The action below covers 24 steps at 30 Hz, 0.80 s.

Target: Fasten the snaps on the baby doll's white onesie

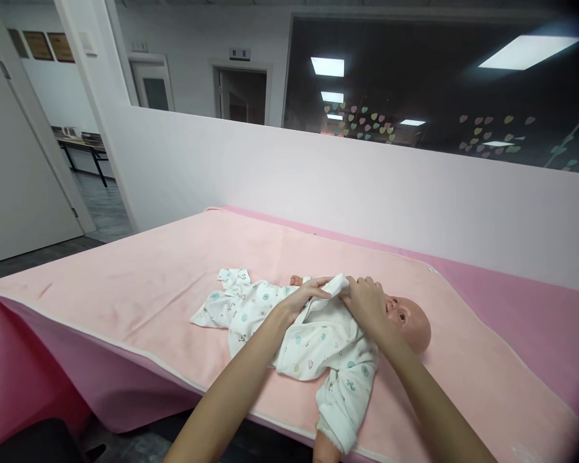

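A baby doll (417, 325) lies on its back on a pink mat, head to the right. It wears a white baby top (313, 350) with small printed figures and matching trousers (255, 305). My left hand (303, 299) is at the doll's chest, thumb and fingers closed on the raised front flap of the top. Beside the doll's chin, my right hand (367, 301) has its fingers curled around the same flap near the collar; its fingertips are partly hidden. One doll arm, sleeved, hangs toward the near edge. The other hand peeks out beyond my left hand.
The pink mat (139, 276) covers a table with a darker pink cloth (502, 308) beneath it. A white half wall (270, 173) with a dark window above runs behind the table. On the left is a door (19, 148); something black stands at lower left.
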Each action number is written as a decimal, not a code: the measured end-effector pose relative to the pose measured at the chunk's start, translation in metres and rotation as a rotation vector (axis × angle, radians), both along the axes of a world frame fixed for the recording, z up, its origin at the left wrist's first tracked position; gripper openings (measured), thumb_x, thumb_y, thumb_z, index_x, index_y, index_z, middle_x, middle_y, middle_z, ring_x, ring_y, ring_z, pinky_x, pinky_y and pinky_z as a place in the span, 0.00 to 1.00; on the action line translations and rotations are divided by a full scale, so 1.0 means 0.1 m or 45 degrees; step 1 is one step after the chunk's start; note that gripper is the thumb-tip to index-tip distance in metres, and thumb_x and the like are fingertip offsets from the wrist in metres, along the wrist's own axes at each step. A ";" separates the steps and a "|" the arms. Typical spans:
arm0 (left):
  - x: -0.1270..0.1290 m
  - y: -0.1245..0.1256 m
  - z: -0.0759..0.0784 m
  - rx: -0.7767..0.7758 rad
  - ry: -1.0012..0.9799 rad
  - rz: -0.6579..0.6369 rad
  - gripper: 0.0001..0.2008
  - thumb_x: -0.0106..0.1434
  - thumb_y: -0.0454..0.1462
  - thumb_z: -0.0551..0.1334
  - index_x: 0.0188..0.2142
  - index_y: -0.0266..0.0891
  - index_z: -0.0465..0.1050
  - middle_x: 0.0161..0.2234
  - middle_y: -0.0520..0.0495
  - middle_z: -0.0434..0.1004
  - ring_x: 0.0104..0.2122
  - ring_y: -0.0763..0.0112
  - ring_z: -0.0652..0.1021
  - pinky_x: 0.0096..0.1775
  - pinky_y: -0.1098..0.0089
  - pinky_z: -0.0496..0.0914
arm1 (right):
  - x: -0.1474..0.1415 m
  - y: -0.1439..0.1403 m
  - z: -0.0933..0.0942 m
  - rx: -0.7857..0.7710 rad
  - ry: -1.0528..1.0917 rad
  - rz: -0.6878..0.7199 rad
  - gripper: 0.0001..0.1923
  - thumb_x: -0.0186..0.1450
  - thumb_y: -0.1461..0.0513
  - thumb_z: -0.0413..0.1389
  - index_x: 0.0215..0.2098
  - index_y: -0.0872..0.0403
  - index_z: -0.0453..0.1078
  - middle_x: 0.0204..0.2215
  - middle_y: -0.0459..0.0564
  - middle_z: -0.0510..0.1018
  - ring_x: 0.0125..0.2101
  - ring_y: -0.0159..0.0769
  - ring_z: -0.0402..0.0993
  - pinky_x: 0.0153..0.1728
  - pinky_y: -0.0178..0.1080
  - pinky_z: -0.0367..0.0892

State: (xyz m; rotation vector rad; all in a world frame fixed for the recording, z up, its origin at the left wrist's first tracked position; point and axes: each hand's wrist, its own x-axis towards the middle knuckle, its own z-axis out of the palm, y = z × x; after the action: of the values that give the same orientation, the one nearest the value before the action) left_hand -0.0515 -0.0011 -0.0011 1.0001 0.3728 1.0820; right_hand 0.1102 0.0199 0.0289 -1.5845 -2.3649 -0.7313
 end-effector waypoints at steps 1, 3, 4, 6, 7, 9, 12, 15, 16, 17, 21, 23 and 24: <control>0.00 -0.02 0.01 0.020 0.013 -0.018 0.30 0.45 0.29 0.63 0.51 0.38 0.68 0.38 0.45 0.75 0.32 0.71 0.74 0.33 0.74 0.64 | 0.02 -0.03 0.03 0.028 0.064 0.053 0.09 0.60 0.61 0.52 0.38 0.55 0.66 0.31 0.55 0.74 0.36 0.43 0.67 0.35 0.40 0.54; 0.00 -0.08 0.04 0.073 0.031 -0.093 0.29 0.46 0.30 0.64 0.50 0.38 0.68 0.40 0.45 0.75 0.32 0.72 0.73 0.33 0.75 0.64 | 0.07 -0.08 0.10 0.019 0.242 0.236 0.08 0.59 0.63 0.51 0.37 0.53 0.67 0.34 0.53 0.73 0.38 0.41 0.66 0.35 0.39 0.56; 0.00 -0.10 0.05 0.105 0.041 -0.140 0.28 0.46 0.31 0.64 0.50 0.37 0.69 0.42 0.44 0.74 0.31 0.74 0.73 0.31 0.76 0.63 | 0.10 -0.12 0.13 -0.030 0.341 0.345 0.07 0.58 0.65 0.50 0.35 0.53 0.67 0.35 0.52 0.73 0.37 0.39 0.66 0.35 0.38 0.57; 0.00 -0.11 0.04 0.158 0.068 -0.206 0.26 0.47 0.33 0.64 0.49 0.36 0.69 0.47 0.41 0.71 0.23 0.82 0.69 0.26 0.77 0.61 | 0.18 -0.18 0.17 -0.157 0.503 0.515 0.09 0.56 0.68 0.47 0.31 0.52 0.66 0.32 0.48 0.73 0.33 0.35 0.67 0.33 0.35 0.58; 0.01 -0.11 0.03 0.170 0.079 -0.190 0.26 0.48 0.34 0.64 0.48 0.36 0.70 0.49 0.40 0.70 0.19 0.86 0.65 0.22 0.78 0.58 | 0.23 -0.21 0.17 -0.181 0.548 0.551 0.09 0.54 0.69 0.46 0.30 0.52 0.65 0.30 0.46 0.73 0.31 0.34 0.67 0.33 0.35 0.59; 0.03 -0.05 0.00 0.142 0.079 0.016 0.22 0.49 0.36 0.63 0.46 0.37 0.71 0.50 0.40 0.69 0.15 0.89 0.59 0.18 0.78 0.54 | 0.36 -0.27 0.12 -0.101 0.559 0.552 0.08 0.52 0.70 0.46 0.26 0.52 0.63 0.24 0.43 0.71 0.28 0.33 0.66 0.37 0.38 0.60; 0.05 0.09 -0.06 0.015 0.045 0.627 0.15 0.51 0.35 0.61 0.40 0.37 0.72 0.46 0.42 0.71 0.17 0.87 0.63 0.20 0.78 0.60 | 0.55 -0.33 -0.02 0.114 0.481 0.610 0.06 0.53 0.69 0.49 0.23 0.53 0.61 0.20 0.41 0.67 0.25 0.31 0.64 0.47 0.44 0.57; 0.04 0.21 -0.13 -0.022 0.025 0.981 0.13 0.51 0.34 0.59 0.37 0.36 0.71 0.44 0.42 0.71 0.27 0.78 0.72 0.28 0.74 0.67 | 0.64 -0.36 -0.16 0.259 0.481 0.724 0.05 0.55 0.68 0.51 0.24 0.53 0.62 0.21 0.43 0.69 0.28 0.32 0.66 0.48 0.45 0.57; 0.03 0.24 -0.15 -0.001 0.064 1.048 0.12 0.51 0.33 0.58 0.38 0.37 0.71 0.44 0.42 0.71 0.32 0.74 0.73 0.32 0.73 0.68 | 0.65 -0.36 -0.20 0.311 0.501 0.749 0.05 0.56 0.68 0.51 0.24 0.53 0.62 0.22 0.43 0.70 0.29 0.33 0.66 0.48 0.45 0.58; 0.02 0.26 -0.17 0.037 0.140 1.111 0.13 0.52 0.34 0.57 0.38 0.37 0.71 0.45 0.43 0.71 0.37 0.71 0.73 0.37 0.71 0.69 | 0.65 -0.36 -0.23 0.365 0.516 0.772 0.05 0.56 0.68 0.52 0.24 0.53 0.63 0.22 0.43 0.70 0.29 0.33 0.67 0.48 0.45 0.58; 0.01 0.29 -0.23 0.304 0.724 1.280 0.15 0.55 0.35 0.55 0.43 0.42 0.69 0.51 0.45 0.67 0.52 0.65 0.66 0.53 0.63 0.59 | 0.64 -0.37 -0.32 0.472 0.493 0.837 0.04 0.56 0.67 0.53 0.25 0.53 0.65 0.21 0.44 0.71 0.30 0.34 0.67 0.49 0.47 0.58; 0.03 0.30 -0.24 0.408 1.086 1.252 0.17 0.57 0.38 0.55 0.47 0.43 0.68 0.57 0.45 0.60 0.58 0.62 0.59 0.56 0.59 0.52 | 0.66 -0.37 -0.35 0.454 0.482 0.842 0.03 0.56 0.66 0.53 0.24 0.53 0.66 0.21 0.44 0.71 0.33 0.36 0.68 0.49 0.47 0.57; 0.05 0.30 -0.24 0.441 1.269 1.210 0.18 0.58 0.39 0.54 0.48 0.43 0.67 0.59 0.44 0.57 0.59 0.61 0.55 0.57 0.57 0.49 | 0.67 -0.38 -0.36 0.441 0.480 0.836 0.04 0.56 0.65 0.53 0.24 0.53 0.66 0.21 0.45 0.71 0.34 0.36 0.68 0.49 0.47 0.57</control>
State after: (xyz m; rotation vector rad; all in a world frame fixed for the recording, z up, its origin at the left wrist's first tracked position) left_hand -0.0461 0.0288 -0.0250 1.7167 1.6316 1.4293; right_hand 0.1770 -0.0178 -0.0070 -0.6643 -2.1246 -0.5816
